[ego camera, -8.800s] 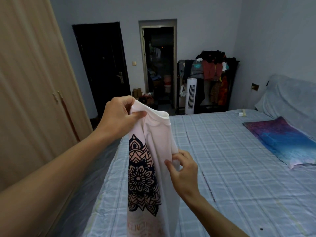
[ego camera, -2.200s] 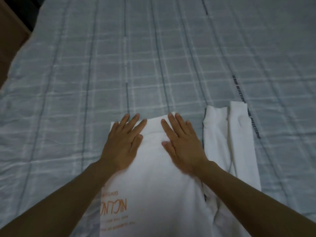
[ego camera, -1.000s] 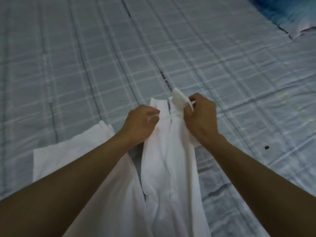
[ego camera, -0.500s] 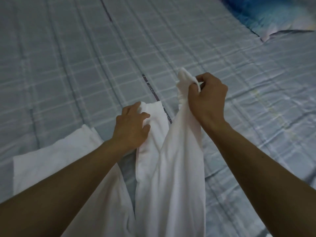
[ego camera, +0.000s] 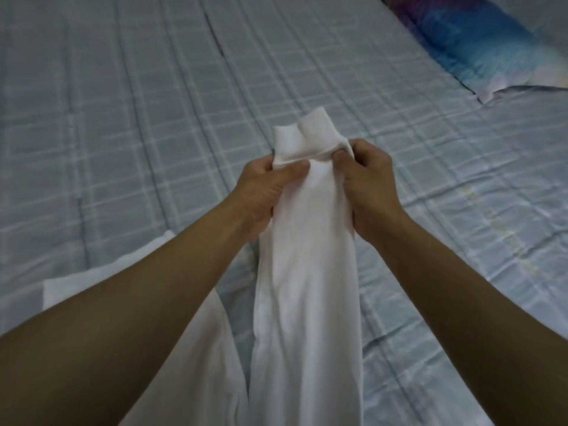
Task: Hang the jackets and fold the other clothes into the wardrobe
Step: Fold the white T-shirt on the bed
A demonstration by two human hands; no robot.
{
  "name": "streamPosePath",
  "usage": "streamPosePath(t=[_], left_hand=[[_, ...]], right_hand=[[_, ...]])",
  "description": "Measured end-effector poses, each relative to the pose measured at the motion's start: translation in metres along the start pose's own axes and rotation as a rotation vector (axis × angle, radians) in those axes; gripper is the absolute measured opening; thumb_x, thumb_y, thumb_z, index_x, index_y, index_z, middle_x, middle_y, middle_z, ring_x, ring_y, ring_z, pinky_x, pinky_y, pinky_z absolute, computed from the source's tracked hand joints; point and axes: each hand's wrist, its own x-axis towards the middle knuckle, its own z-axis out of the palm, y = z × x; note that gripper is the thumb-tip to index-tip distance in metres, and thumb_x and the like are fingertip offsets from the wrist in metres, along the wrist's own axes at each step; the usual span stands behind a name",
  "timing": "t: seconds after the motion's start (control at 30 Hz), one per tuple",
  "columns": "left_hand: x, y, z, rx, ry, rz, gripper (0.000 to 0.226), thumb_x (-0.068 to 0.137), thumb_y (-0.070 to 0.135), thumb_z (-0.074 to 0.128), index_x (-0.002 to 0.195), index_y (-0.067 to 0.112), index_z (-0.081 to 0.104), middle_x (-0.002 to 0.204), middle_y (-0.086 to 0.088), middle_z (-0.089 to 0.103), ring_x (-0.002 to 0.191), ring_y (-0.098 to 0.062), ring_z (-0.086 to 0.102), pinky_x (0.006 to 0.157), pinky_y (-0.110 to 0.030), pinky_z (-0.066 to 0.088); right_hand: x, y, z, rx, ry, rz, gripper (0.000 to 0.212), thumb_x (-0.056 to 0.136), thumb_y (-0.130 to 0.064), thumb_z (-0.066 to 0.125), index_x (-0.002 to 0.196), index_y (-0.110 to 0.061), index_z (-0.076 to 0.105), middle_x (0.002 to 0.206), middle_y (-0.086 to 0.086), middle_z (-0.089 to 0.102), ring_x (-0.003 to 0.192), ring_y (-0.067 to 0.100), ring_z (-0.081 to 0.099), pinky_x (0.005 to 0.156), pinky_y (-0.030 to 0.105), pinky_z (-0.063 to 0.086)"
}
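A white long-sleeved top (ego camera: 307, 287) lies partly on the bed, its body spread flat at lower left under my left forearm. Both sleeves are lifted off the bed and held side by side. My left hand (ego camera: 264, 189) pinches the left sleeve just below its cuff. My right hand (ego camera: 365, 182) pinches the right sleeve at the same height. The two cuffs (ego camera: 307, 136) stick up above my fingers. The printed front of the top is hidden.
A pale blue checked bed sheet (ego camera: 138, 103) covers the whole bed around the top. A blue and purple pillow (ego camera: 479, 41) lies at the upper right corner.
Both sleeves were lifted off the bed and brought together. My left hand moved up level with my right, and the cuffs now stand side by side.
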Motion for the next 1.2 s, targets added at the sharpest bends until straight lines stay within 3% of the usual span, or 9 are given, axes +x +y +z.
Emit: streamPosePath(t=[0.2, 0.3, 0.37, 0.47, 0.63, 0.83, 0.97, 1.1, 1.2], left_hand=[[0.030, -0.001, -0.014, 0.602, 0.316, 0.186, 0.016, 0.082, 0.027, 0.075, 0.093, 0.016, 0.073, 0.090, -0.001, 0.075, 0.087, -0.020, 0.072, 0.082, -0.041, 0.059], [0.047, -0.032, -0.028, 1.043, 0.309, -0.014, 0.049, 0.087, 0.035, 0.070, 0.126, 0.008, 0.057, 0.125, -0.012, 0.062, 0.116, -0.030, 0.059, 0.094, -0.034, 0.048], [0.048, -0.055, -0.039, 1.160, 0.275, -0.106, 0.066, 0.088, 0.034, 0.069, 0.139, 0.004, 0.040, 0.139, -0.016, 0.048, 0.126, -0.034, 0.048, 0.100, -0.037, 0.043], [0.044, -0.077, -0.047, 1.167, 0.308, 0.011, 0.067, 0.086, 0.030, 0.070, 0.139, 0.008, 0.036, 0.137, -0.014, 0.051, 0.123, -0.033, 0.051, 0.094, -0.038, 0.043], [0.030, -0.080, -0.045, 1.443, 0.405, 0.400, 0.054, 0.083, 0.022, 0.073, 0.130, 0.016, 0.048, 0.131, -0.008, 0.047, 0.119, -0.029, 0.046, 0.092, -0.039, 0.040], [0.019, -0.086, -0.035, 1.553, 0.224, 0.619, 0.030, 0.087, 0.021, 0.063, 0.117, 0.015, 0.065, 0.132, -0.007, 0.054, 0.121, -0.028, 0.047, 0.090, -0.042, 0.042], [0.019, -0.090, -0.033, 1.599, 0.098, 0.820, 0.035, 0.088, 0.024, 0.062, 0.122, 0.014, 0.064, 0.137, -0.010, 0.055, 0.125, -0.031, 0.048, 0.095, -0.045, 0.038], [0.021, -0.106, -0.035, 1.804, -0.148, 0.466, 0.055, 0.099, 0.044, 0.040, 0.150, 0.023, 0.035, 0.160, -0.004, 0.027, 0.146, -0.026, 0.024, 0.114, -0.042, 0.021], [0.025, -0.113, -0.041, 1.759, -0.165, 0.407, 0.059, 0.100, 0.045, 0.037, 0.154, 0.024, 0.026, 0.163, -0.001, 0.018, 0.148, -0.022, 0.018, 0.119, -0.040, 0.019]], right_hand=[[0.030, 0.039, 0.017, -0.139, 0.049, 0.116, 0.007, 0.087, -0.021, 0.064, 0.084, -0.019, 0.069, 0.081, 0.001, 0.071, 0.079, 0.017, 0.067, 0.075, 0.037, 0.054], [0.036, 0.079, 0.023, -0.465, -0.039, 0.256, 0.027, 0.087, -0.024, 0.068, 0.110, -0.012, 0.064, 0.103, 0.007, 0.066, 0.099, 0.025, 0.064, 0.088, 0.034, 0.052], [0.030, 0.100, 0.023, -0.578, -0.115, 0.320, 0.031, 0.087, -0.032, 0.068, 0.105, -0.009, 0.059, 0.094, 0.007, 0.061, 0.092, 0.026, 0.063, 0.077, 0.032, 0.052], [0.022, 0.116, 0.027, -0.680, -0.165, 0.253, 0.039, 0.084, -0.045, 0.068, 0.086, -0.009, 0.054, 0.079, 0.004, 0.056, 0.077, 0.023, 0.056, 0.058, 0.028, 0.036], [0.023, 0.115, 0.040, -0.671, -0.230, 0.246, 0.052, 0.078, -0.047, 0.076, 0.100, -0.002, 0.061, 0.096, 0.009, 0.065, 0.089, 0.025, 0.062, 0.072, 0.033, 0.050], [0.038, 0.109, 0.035, -0.306, -0.262, 0.328, 0.018, 0.080, -0.018, 0.073, 0.082, 0.000, 0.069, 0.083, 0.015, 0.072, 0.074, 0.024, 0.069, 0.062, 0.035, 0.053], [0.050, 0.114, 0.019, -0.181, -0.145, 0.214, 0.005, 0.081, -0.019, 0.066, 0.080, -0.016, 0.069, 0.073, -0.003, 0.071, 0.063, 0.009, 0.065, 0.058, 0.030, 0.053], [0.054, 0.129, 0.006, -0.281, -0.080, 0.363, 0.010, 0.081, -0.021, 0.068, 0.081, -0.012, 0.067, 0.084, 0.008, 0.071, 0.078, 0.024, 0.066, 0.070, 0.039, 0.054], [0.061, 0.122, 0.007, -0.183, -0.040, 0.472, 0.028, 0.089, -0.034, 0.060, 0.071, -0.013, 0.062, 0.073, 0.007, 0.062, 0.065, 0.024, 0.056, 0.061, 0.038, 0.045]])
